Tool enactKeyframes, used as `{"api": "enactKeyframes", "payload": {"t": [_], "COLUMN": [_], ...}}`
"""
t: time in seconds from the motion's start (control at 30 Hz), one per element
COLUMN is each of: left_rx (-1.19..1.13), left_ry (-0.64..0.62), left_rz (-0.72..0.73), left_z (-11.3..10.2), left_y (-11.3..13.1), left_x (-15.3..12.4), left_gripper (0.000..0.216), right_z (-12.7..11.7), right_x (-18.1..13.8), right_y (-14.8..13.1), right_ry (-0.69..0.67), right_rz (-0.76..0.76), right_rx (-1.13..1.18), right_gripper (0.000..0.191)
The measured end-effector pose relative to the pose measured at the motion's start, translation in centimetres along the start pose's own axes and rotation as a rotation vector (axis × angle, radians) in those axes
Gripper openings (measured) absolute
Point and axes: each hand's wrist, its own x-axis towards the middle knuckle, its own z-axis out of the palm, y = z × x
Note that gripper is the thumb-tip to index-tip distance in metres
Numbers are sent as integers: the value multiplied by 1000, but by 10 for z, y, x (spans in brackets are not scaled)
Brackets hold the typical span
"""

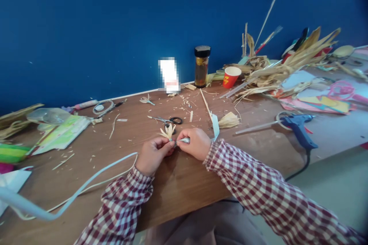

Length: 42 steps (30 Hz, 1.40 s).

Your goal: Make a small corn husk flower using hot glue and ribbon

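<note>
Pinched in my left hand [155, 154] is the base of a small husk flower [168, 132], its cream petals spread upward. My right hand [194, 143] is closed on a pale blue-green strip [184, 140], close against the flower's base. Fingers hide where strip and flower meet. A light blue length of strip [215, 127] shows behind my right wrist. Just beyond the flower lie black-handled scissors [174, 120]. Farther back on the table rests another husk flower [147, 100]. To the right of my hands is a piece of dried husk [229, 120].
A blue glue gun [300, 126] with a cord lies right. Behind stand a lidded jar [201, 67], a red paper cup [231, 77] and a bright blurred-out panel [169, 74]. Dried husks [264, 74] pile at the back right. A white cable [94, 178] curves beside my left arm.
</note>
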Motion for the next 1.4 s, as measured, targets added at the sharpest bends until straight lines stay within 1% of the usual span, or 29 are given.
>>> {"api": "enactKeyframes", "payload": {"t": [0.13, 0.23, 0.47, 0.6, 0.77, 0.9, 0.97, 1.03, 1.1, 1.17, 1.23, 1.33, 1.4], "left_rx": [22, -7, -46, -53, -55, -76, -152, -251, -308, -335, -357, -365, -361], "left_ry": [34, 44, 51, 64, 39, 3, -45, -115, -172, -187, -151, -59, -31], "left_rz": [19, 7, -6, -5, -29, -27, -30, -48, -86, -114, -121, -117, -112], "left_z": [2, 2, 0, 1, 2, -1, -5, -8, -8, -6, -4, -1, -1], "left_y": [0, -1, -1, -1, 0, 2, 4, 6, 6, 6, 4, 2, 1], "left_x": [1, 2, 4, 4, 4, 3, 1, -1, -3, -4, -3, -2, -1], "left_gripper": [26, 27, 29, 29, 30, 29, 27, 30, 34, 32, 29, 25, 26], "right_z": [2, 4, 5, 7, 10, 7, 4, 2, 1, 1, 2, 2, 1], "right_x": [-2, -2, -2, -3, -3, 0, 2, 4, 5, 5, 5, 5, 5], "right_y": [-2, -1, -1, -1, 0, 2, 4, 6, 8, 9, 9, 10, 9], "right_ry": [25, 12, -85, -84, -83, -148, -205, -255, -298, -343, -360, -326, -308], "right_rz": [-29, -10, 80, 95, 112, 142, 169, 189, 174, 144, 142, 175, 192], "right_rx": [-29, 36, 229, 281, 319, 433, 526, 625, 730, 813, 819, 724, 679], "right_gripper": [13, 14, 19, 19, 19, 16, 18, 20, 21, 21, 21, 22, 21]}}
